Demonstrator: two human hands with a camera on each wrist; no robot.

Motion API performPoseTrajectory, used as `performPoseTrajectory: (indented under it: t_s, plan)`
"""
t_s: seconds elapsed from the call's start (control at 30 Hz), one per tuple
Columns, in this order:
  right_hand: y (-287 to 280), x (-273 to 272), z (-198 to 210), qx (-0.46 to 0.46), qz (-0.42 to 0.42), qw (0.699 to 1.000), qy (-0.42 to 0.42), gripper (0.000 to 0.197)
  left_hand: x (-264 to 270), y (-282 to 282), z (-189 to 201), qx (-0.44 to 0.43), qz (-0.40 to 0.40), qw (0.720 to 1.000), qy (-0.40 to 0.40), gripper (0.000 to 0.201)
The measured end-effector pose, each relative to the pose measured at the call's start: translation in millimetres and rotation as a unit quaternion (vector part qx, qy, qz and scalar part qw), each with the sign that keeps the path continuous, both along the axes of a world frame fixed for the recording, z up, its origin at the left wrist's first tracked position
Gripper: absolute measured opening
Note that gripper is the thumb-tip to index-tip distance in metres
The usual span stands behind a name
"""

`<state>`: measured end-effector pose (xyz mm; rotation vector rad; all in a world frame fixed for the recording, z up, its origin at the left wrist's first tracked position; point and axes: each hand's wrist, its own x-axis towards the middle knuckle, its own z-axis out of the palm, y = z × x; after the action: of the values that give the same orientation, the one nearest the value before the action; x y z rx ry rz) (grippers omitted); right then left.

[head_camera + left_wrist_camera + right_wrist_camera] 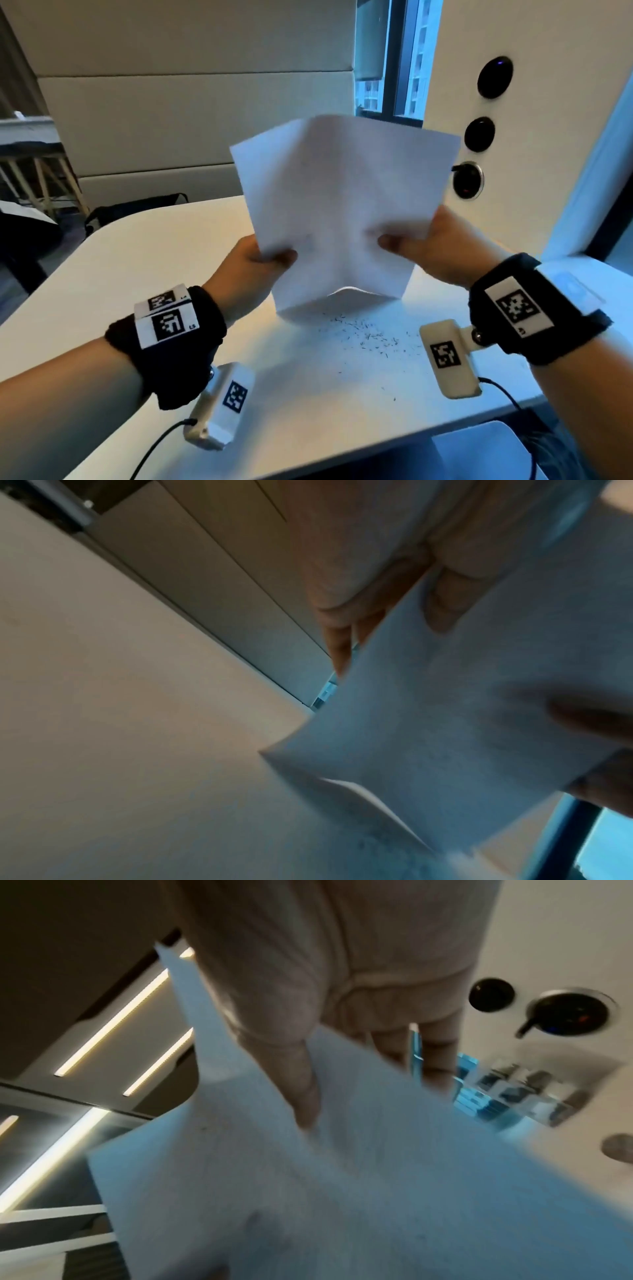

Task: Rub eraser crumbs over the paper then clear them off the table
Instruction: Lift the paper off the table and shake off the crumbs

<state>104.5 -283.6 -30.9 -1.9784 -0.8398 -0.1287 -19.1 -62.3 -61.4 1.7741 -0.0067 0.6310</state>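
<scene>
A white sheet of paper (342, 205) is held up, tilted nearly upright above the white table (154, 257), its lower edge close to the tabletop. My left hand (263, 255) pinches its left side, thumb on the near face. My right hand (411, 240) pinches the right side the same way. Dark eraser crumbs (370, 337) lie scattered on the table just below and in front of the sheet. In the left wrist view the paper (462, 710) runs between my fingers (441, 599) and thumb. The right wrist view shows the paper (342, 1191) under my thumb (304, 1085), blurred.
A white wall panel (534, 137) with round black sockets (495, 77) stands right behind the paper. A window (387, 58) is at the back. The table's front edge (342, 455) runs near my wrists, and a dark bag (137, 207) sits beyond the table's far left edge.
</scene>
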Motion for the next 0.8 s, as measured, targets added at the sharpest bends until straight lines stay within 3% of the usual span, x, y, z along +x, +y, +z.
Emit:
performPoseTrajectory:
  t_s: [0.1, 0.13, 0.23, 0.33, 0.4, 0.5, 0.57, 0.63, 0.7, 0.8]
  plan:
    - [2, 1, 2, 0.067, -0.036, 0.997, -0.028, 0.006, 5, 4, 4, -0.002, 0.033, 0.999, -0.036, 0.027]
    - [2, 2, 4, 0.083, -0.041, 0.995, -0.026, 0.014, 7, 6, 5, 0.016, 0.031, 0.999, -0.026, 0.028]
    - [7, 3, 5, 0.0, -0.02, 1.0, -0.023, 0.02, 14, 10, -2, 0.057, 0.021, 0.996, 0.068, 0.031]
    - [10, 6, 14, 0.042, -0.068, 0.997, -0.011, 0.008, 23, 14, 2, 0.013, 0.063, 0.998, 0.028, 0.023]
    - [15, 7, 21, 0.011, -0.067, 0.998, -0.005, 0.011, 27, 14, 9, -0.001, 0.079, 0.997, 0.014, 0.017]
    - [21, 7, 31, 0.063, -0.132, 0.986, -0.075, 0.011, 31, 12, 21, -0.026, 0.062, 0.998, 0.02, 0.023]
    - [23, 3, 38, 0.131, -0.16, 0.962, -0.18, 0.032, 33, 10, 31, -0.055, 0.044, 0.997, 0.013, 0.024]
    - [26, -1, 38, 0.151, -0.137, 0.945, -0.257, 0.06, 35, 10, 38, -0.067, 0.042, 0.997, 0.007, 0.024]
    - [28, 1, 34, 0.124, -0.115, 0.951, -0.258, 0.082, 37, 10, 43, -0.078, 0.046, 0.996, 0.007, 0.024]
    - [27, 12, 27, 0.03, -0.084, 0.98, -0.176, 0.1, 46, 20, 45, -0.09, 0.07, 0.993, 0.015, 0.024]
